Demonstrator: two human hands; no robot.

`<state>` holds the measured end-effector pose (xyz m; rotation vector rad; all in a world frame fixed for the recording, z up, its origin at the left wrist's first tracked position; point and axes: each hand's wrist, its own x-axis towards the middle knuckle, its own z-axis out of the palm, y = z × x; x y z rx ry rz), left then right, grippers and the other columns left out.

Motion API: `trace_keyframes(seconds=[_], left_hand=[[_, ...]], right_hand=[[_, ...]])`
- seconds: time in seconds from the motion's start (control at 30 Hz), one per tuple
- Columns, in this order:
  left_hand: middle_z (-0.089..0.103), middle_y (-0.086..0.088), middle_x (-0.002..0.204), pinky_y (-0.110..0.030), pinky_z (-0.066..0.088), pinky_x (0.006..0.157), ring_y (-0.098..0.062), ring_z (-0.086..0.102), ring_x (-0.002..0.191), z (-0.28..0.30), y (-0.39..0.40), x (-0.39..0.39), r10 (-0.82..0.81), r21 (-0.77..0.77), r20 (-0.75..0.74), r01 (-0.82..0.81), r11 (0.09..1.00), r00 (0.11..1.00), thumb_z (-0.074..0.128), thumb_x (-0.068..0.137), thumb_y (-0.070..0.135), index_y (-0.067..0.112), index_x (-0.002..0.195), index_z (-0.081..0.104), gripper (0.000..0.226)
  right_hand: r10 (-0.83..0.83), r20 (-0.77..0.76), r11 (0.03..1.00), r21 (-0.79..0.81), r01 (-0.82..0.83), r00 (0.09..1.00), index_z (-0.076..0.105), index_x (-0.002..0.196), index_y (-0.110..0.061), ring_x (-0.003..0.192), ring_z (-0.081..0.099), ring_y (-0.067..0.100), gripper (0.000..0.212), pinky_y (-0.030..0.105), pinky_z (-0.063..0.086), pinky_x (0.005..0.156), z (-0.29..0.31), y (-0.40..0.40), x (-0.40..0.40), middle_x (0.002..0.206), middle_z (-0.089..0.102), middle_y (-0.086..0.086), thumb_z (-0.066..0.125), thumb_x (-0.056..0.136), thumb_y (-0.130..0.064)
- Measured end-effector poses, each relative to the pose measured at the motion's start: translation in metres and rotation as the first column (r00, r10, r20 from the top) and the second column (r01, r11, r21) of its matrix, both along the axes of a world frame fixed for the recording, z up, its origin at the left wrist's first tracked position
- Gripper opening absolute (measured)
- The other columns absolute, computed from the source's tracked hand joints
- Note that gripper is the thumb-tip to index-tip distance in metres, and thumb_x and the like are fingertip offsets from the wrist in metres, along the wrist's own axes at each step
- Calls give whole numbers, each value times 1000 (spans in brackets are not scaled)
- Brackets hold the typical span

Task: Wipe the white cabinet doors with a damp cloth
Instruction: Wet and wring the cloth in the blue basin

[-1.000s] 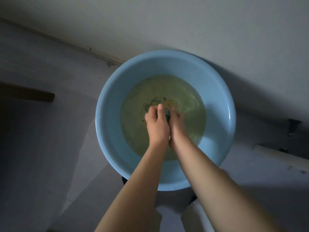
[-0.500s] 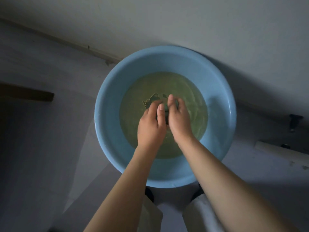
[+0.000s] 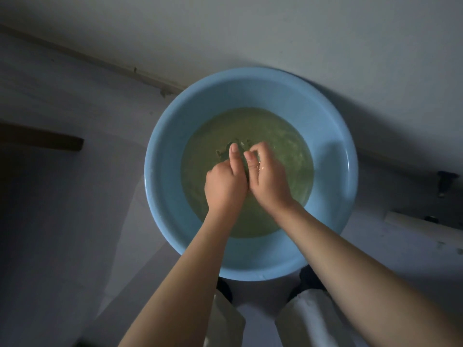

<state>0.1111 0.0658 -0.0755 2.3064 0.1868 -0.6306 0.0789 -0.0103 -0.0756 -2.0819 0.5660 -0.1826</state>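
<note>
Gripping a dark green cloth (image 3: 235,149) together, the left hand (image 3: 225,186) and right hand (image 3: 269,182) meet over murky greenish water (image 3: 283,149) in a blue basin (image 3: 175,136); the cloth shows at twelve o'clock of the fingers.

A dim room seen from above. A pale floor (image 3: 62,221) meets a grey wall (image 3: 275,28) along a slanted seam running from the upper left. A dark wooden edge (image 3: 42,141) juts in from the left side. Near the right edge, a small dark fitting (image 3: 446,182) sits above a white bar (image 3: 423,222). At the bottom, light trouser legs (image 3: 303,324) and dark shoes (image 3: 310,279) show.
</note>
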Motion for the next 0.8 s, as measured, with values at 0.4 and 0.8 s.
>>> trace_keyframes(seconds=[0.4, 0.8], left_hand=[[63, -4, 92, -22, 42, 72, -14, 56, 85, 5, 17, -1, -186, -260, 382, 299, 918, 905, 40, 92, 37, 4, 102, 60, 40], [41, 9, 50, -20, 32, 47, -9, 40, 48, 7, 10, 1, 131, -277, 312, -42, 960, 941, 29, 93, 49, 24, 66, 33, 37]], right_hand=[[-16, -559, 892, 367, 265, 829, 63, 101, -15, 95, 64, 26, 44, 42, 51, 87, 6, -14, 27, 97, 67, 5, 35, 99, -49], [-135, -267, 939, 275, 209, 954, 47, 73, -19, 59, 51, -11, 34, 5, 34, 54, 21, 7, 29, 63, 52, -9, 34, 102, -30]])
